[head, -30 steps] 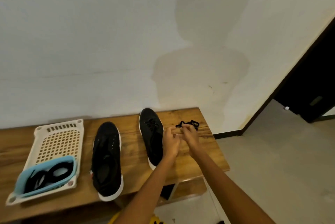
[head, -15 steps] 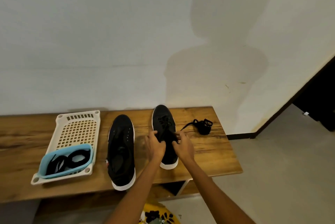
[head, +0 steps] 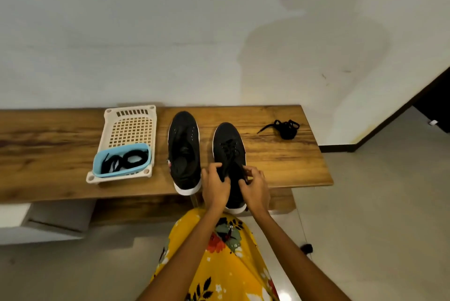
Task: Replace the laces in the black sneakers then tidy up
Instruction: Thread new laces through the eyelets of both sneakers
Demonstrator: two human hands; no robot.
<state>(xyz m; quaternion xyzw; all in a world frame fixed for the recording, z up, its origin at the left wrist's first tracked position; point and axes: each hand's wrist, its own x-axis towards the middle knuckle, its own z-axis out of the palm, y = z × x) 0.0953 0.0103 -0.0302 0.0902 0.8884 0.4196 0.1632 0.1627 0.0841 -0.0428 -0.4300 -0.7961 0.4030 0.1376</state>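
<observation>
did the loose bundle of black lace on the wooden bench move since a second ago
Yes. The loose black lace bundle was in the hands beside the laced sneaker; now it lies apart, toward the wooden bench's right end.

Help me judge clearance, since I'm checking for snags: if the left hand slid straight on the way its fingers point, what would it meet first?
Probably the laces of the laced sneaker: the left hand points up and slightly right along its tongue. Depth is unclear.

Black sneakers (head: pixel 183 149) with white soles, a cream basket (head: pixel 129 115), a light-blue tray (head: pixel 97 166), a brown wood-grain bench (head: pixel 48 144) (dress (head: pixel 219 264): yellow, floral).
</observation>
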